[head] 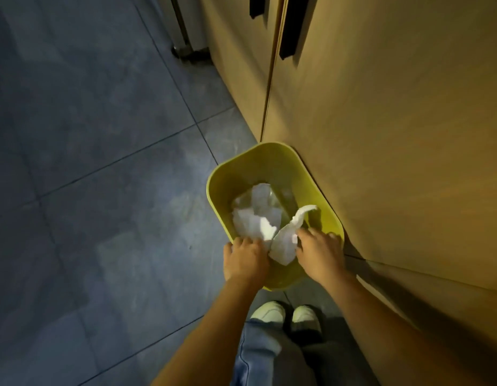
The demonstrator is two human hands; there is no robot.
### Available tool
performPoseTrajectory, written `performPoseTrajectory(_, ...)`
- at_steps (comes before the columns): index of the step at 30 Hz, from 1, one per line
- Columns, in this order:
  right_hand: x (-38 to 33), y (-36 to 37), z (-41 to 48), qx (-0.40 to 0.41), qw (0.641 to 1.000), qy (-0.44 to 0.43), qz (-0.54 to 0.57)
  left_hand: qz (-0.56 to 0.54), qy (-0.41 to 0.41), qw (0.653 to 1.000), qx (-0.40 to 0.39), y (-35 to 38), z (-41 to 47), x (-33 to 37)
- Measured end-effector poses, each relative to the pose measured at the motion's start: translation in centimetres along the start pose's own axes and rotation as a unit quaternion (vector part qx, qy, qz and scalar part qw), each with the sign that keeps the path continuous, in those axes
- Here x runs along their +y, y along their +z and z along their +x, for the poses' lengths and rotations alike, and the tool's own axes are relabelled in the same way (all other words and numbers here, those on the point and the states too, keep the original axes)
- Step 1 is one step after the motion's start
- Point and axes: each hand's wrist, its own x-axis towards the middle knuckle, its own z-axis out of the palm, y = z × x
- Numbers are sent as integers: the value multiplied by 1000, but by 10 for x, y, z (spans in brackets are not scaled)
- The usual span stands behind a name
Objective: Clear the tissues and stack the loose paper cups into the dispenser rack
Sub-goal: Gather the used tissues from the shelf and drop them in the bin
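Note:
A yellow-green waste bin (258,162) stands on the floor against the cabinet. Crumpled white tissues (257,215) lie inside it. My left hand (245,260) and my right hand (319,253) are both over the bin's near rim. Between them hangs another white tissue (286,243), touched by the fingers of both hands. My right hand's fingers are spread at its edge. My left hand's fingers curl down into the bin, and I cannot tell whether they grip anything. No paper cups or dispenser rack are in view.
Tan cabinet doors (381,135) with black handles (293,29) rise on the right, right behind the bin. Grey floor tiles (102,162) spread to the left. My white shoes (286,314) and jeans are just below the bin.

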Motion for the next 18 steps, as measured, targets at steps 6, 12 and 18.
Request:
performPoseTrajectory(6, -2, -46, -16, -97, 995, -23, 12, 31, 23, 999, -3, -44, -33, 8)
performPoseTrajectory(12, -38, -171, -45, 36, 995, -57, 73, -6, 30, 996, 88, -155, -89, 26)
performPoseTrajectory(18, -69, -318, -90, 162, 977, -87, 108, -53, 97, 972, 208, -276, -160, 60)
